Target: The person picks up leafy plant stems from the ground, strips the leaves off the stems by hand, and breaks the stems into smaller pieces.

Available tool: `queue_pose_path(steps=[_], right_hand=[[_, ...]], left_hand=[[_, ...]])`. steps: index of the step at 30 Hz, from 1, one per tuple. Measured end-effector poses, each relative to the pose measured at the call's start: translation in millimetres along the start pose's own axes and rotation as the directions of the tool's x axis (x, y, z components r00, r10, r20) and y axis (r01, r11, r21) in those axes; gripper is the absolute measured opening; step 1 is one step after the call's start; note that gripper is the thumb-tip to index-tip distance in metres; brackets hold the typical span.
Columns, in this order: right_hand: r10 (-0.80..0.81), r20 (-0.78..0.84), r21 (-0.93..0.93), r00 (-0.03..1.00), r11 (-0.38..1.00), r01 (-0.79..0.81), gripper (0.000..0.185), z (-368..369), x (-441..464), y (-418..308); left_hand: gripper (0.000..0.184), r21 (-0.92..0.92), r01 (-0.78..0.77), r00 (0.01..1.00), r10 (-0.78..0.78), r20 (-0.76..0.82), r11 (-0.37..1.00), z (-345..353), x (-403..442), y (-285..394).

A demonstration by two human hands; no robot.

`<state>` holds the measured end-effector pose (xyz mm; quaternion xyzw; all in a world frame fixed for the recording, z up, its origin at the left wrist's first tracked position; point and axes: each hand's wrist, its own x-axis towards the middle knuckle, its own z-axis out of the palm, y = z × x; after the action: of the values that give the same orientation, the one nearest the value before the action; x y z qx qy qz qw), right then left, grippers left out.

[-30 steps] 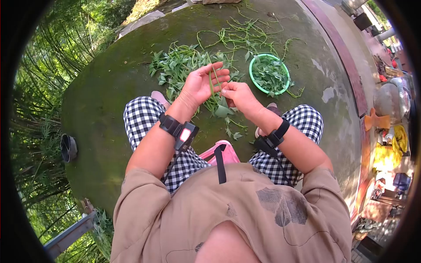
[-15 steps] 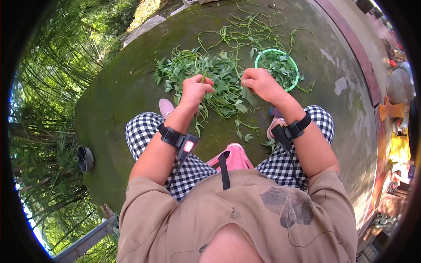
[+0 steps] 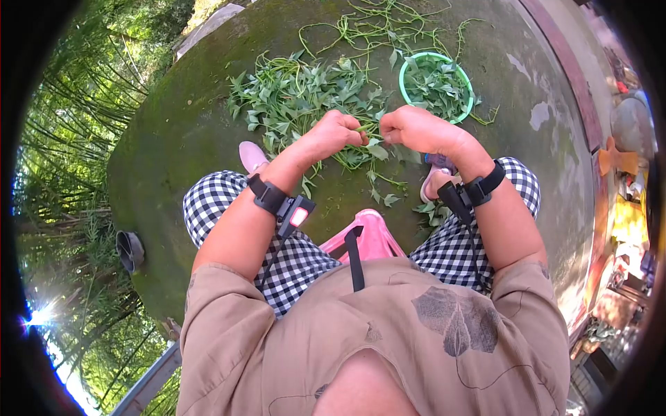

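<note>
Left hand (image 3: 338, 130) had its fingers curled around a green stem (image 3: 362, 127), with the leafy pile (image 3: 305, 93) just past it. Right hand (image 3: 420, 130) was curled close by, couldn't tell on what.

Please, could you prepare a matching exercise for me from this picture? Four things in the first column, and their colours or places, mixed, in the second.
Column 1
1. leafy greens
2. basket
3. trousers
4. plastic seat

Column 2
A. pink, between the person's legs
B. black-and-white checks
C. light green rim
D. heaped on the ground, left of the basket in the picture

Right pairs: 1-D, 2-C, 3-B, 4-A
</note>
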<state>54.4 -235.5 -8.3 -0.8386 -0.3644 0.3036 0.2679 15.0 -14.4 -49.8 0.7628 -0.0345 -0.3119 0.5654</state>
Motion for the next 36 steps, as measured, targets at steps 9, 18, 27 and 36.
queue_pose_path(steps=[9,18,27,36], right_hand=[[0.168,-0.074,-0.211,0.983,0.961,-0.18,0.017,2.1,4.6,8.1],[-0.177,-0.25,-0.273,0.952,0.956,0.106,0.011,20.7,10.6,8.4],[-0.128,-0.325,-0.302,0.937,0.953,0.025,0.012,34.5,18.9,1.2],[0.088,-0.354,-0.159,0.931,0.976,-0.152,0.016,39.5,29.7,-7.6]], left_hand=[[0.015,-0.373,0.152,0.988,-0.146,0.044,0.916,6.7,-0.1,4.3],[0.011,-0.345,0.163,0.985,-0.173,0.002,0.925,10.9,2.9,0.1],[0.012,-0.303,-0.007,0.965,-0.073,-0.25,0.953,21.7,6.2,-3.0],[0.008,-0.504,-0.096,0.879,-0.164,-0.447,0.858,24.3,11.4,-7.1]])
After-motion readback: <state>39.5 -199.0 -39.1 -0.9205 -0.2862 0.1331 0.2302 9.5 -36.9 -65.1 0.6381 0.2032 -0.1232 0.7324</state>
